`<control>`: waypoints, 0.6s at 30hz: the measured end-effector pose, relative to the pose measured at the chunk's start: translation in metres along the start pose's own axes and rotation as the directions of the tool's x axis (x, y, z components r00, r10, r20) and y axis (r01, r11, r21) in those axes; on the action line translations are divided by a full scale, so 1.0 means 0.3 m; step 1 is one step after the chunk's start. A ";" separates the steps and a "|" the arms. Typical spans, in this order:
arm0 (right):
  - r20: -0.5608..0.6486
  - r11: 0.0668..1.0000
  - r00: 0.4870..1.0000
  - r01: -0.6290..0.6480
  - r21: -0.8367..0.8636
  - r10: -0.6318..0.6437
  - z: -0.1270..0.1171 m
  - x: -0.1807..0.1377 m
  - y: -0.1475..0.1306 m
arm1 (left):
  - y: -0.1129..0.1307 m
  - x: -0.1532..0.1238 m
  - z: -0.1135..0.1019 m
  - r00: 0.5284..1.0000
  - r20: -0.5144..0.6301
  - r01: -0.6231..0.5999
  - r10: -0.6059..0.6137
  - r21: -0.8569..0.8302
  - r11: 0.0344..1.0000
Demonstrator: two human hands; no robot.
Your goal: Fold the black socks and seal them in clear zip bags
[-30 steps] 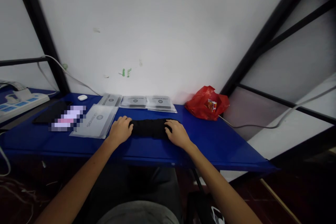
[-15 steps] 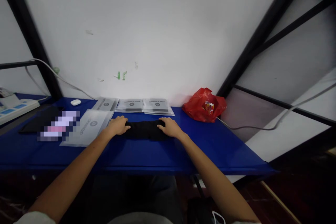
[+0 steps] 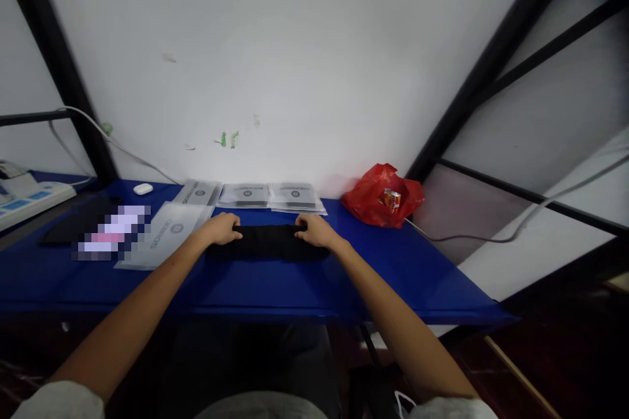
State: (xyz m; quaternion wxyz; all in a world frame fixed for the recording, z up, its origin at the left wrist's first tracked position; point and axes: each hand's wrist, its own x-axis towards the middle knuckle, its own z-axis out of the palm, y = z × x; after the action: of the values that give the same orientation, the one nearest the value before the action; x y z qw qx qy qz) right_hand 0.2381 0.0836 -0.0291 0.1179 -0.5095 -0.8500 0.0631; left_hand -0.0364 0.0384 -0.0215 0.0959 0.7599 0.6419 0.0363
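Note:
A long, flat piece of folded black cloth [image 3: 268,242] lies across the blue table in front of me. My left hand [image 3: 223,229] grips its far edge near the left end, thumb and fingers closed on the fabric. Toward the right end, my right hand [image 3: 313,232] pinches the same far edge. Between the two hands the cloth lies fairly straight. Each palm hides part of the cloth's ends.
Printed translucent bags [image 3: 246,195] lie along the wall, with a larger one [image 3: 170,236] at left. A red plastic bag [image 3: 383,196] sits at right. A blurred-out phone-like object [image 3: 113,230], a white case [image 3: 143,189] and a power strip [image 3: 37,200] are on the left.
Both hands have risen slightly and their fingers have curled in more on the cloth's far edge. The cloth's near side stays about where it was.

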 end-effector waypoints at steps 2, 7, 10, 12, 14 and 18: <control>-0.001 1.000 1.000 0.020 0.007 -0.020 0.001 -0.002 -0.002 | 0.002 -0.007 0.002 1.000 -0.007 -0.002 0.002 0.008 1.000; -0.009 0.999 0.999 0.043 -0.003 -0.043 -0.017 -0.026 -0.026 | 0.015 -0.046 0.005 1.000 -0.017 -0.013 0.014 0.044 0.999; -0.095 0.996 0.991 0.094 -0.010 -0.095 -0.035 -0.068 -0.047 | 0.025 -0.087 0.013 0.988 -0.133 -0.071 0.084 0.104 0.992; -0.115 0.988 0.982 0.153 0.001 -0.152 -0.040 -0.100 -0.054 | 0.026 -0.109 0.022 0.971 -0.192 -0.121 0.144 0.125 0.985; -0.092 0.985 0.981 0.175 0.008 -0.173 -0.038 -0.124 -0.052 | 0.020 -0.119 0.031 0.970 -0.188 -0.132 0.152 0.114 0.985; -0.069 0.995 0.993 0.096 -0.011 -0.096 -0.019 -0.119 -0.035 | -0.001 -0.102 0.042 0.993 -0.076 -0.088 0.096 0.104 0.991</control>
State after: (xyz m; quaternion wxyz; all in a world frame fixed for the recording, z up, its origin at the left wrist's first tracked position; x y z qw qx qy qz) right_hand 0.2469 0.0471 -0.0262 0.1482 -0.4705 -0.8691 0.0362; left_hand -0.0399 0.0072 -0.0318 0.0297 0.7904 0.6106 0.0391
